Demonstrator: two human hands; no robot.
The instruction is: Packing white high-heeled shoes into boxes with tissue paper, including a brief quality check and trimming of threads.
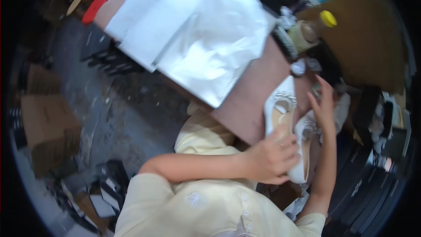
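A white pointed flat shoe (270,109) with a silvery ornament across its toe lies at the table's near right corner. My left hand (272,156) reaches across my body and is closed round the heel end of this shoe, covering it. Just right of it is a second white shoe (300,170) of the same kind, partly behind my left fingers. My right hand (323,101) is raised beyond that second shoe, fingers spread and holding nothing. White crumpled wrapping (342,112) shows beside the right wrist.
Large white paper sheets (215,39) cover much of the brownish table (239,116). Along its right side are a paper ball (298,67) and a yellow-capped bottle (327,19). Dark boxes (366,180) are stacked at the right. A cardboard carton (50,127) stands on the left floor.
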